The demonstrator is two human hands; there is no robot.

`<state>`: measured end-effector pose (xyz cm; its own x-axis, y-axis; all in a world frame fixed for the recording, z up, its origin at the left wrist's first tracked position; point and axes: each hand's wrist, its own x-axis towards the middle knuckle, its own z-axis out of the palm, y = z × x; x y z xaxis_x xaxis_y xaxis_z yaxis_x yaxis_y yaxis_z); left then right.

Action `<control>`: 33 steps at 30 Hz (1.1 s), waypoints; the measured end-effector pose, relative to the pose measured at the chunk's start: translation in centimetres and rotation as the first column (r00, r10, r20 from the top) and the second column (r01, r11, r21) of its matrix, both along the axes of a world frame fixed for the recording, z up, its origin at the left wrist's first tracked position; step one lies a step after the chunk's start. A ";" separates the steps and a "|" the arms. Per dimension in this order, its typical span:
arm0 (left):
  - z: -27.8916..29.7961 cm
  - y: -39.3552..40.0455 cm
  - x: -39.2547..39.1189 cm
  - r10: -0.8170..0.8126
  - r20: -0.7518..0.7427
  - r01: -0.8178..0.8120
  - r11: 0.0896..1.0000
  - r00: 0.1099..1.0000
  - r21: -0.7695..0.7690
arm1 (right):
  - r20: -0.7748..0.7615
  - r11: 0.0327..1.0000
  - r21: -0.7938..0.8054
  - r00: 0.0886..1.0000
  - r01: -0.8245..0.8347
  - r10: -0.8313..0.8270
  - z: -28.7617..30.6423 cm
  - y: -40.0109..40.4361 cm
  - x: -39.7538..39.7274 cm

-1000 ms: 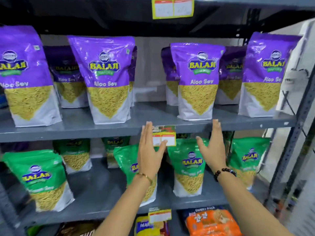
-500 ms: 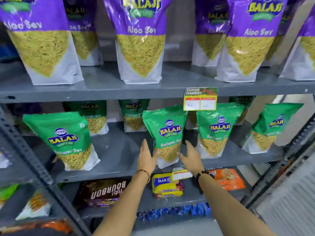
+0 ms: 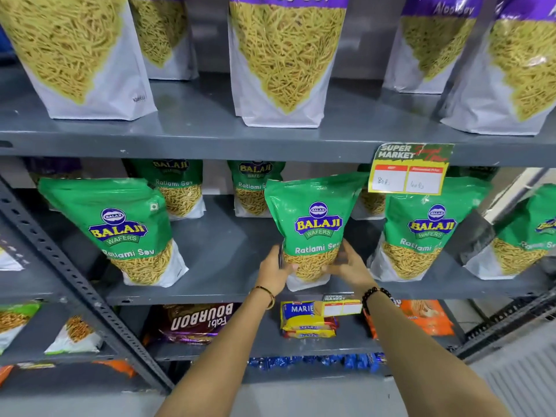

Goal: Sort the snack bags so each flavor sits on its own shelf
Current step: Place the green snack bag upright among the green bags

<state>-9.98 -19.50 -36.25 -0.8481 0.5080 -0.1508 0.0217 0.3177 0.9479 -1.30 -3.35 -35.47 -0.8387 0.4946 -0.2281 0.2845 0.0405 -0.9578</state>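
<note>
A green Ratlami Sev bag (image 3: 313, 224) stands upright at the front middle of the grey middle shelf (image 3: 216, 260). My left hand (image 3: 275, 273) grips its lower left side and my right hand (image 3: 350, 266) grips its lower right side. Several other green Ratlami Sev bags (image 3: 117, 230) share that shelf, in front and behind. On the upper shelf (image 3: 192, 133) stand several purple Aloo Sev bags (image 3: 282, 55), their tops cut off by the frame.
A yellow price tag (image 3: 412, 170) hangs from the upper shelf's edge just right of the held bag. Below lie a Bourbon pack (image 3: 195, 322), Marie biscuit packs (image 3: 304, 320) and an orange pack (image 3: 427, 317). A perforated grey upright (image 3: 75, 284) slants at left.
The view has dropped from the purple shelf to the green shelf. Both hands came down from the upper shelf's edge, open, and now close on the middle green bag.
</note>
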 end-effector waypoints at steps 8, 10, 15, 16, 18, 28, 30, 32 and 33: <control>-0.2 -6.1 -5.2 0.065 0.061 -0.068 0.996 0.996 0.057 | 0.133 0.985 0.079 0.981 -0.153 0.142 -0.5 -4.1 -4.5; -0.2 -7.7 -6.1 0.090 0.076 -0.095 0.993 0.993 0.072 | 0.127 0.979 0.084 0.976 -0.186 0.175 -0.8 -5.5 -6.0; 0.0 -10.6 -7.2 0.141 0.093 -0.149 0.986 0.986 0.078 | 0.159 0.958 0.102 0.955 -0.268 0.250 -1.4 -7.5 -7.7; -0.3 -10.9 -7.2 0.134 0.106 -0.141 0.988 0.985 0.066 | 0.164 0.954 0.102 0.950 -0.283 0.264 -1.6 -7.5 -7.8; -1.2 -11.5 -7.0 0.116 0.111 -0.118 0.993 0.987 0.019 | 0.167 0.945 0.086 0.939 -0.316 0.299 -2.1 -7.3 -7.8; -3.2 -11.3 -5.8 0.214 0.012 -0.214 0.976 0.977 -0.043 | 0.155 0.946 0.084 0.942 -0.312 0.296 -3.9 -7.6 -8.1; -3.4 -11.2 -5.8 0.237 -0.003 -0.237 0.970 0.971 -0.061 | 0.154 0.947 0.080 0.943 -0.311 0.296 -3.7 -7.5 -8.0; -3.5 -11.0 -5.8 0.250 -0.012 -0.250 0.966 0.968 -0.068 | 0.156 0.945 0.078 0.940 -0.317 0.302 -3.5 -7.4 -7.8; -3.5 -10.9 -5.8 0.255 -0.011 -0.255 0.964 0.967 -0.071 | 0.157 0.945 0.074 0.940 -0.318 0.304 -3.5 -7.3 -7.8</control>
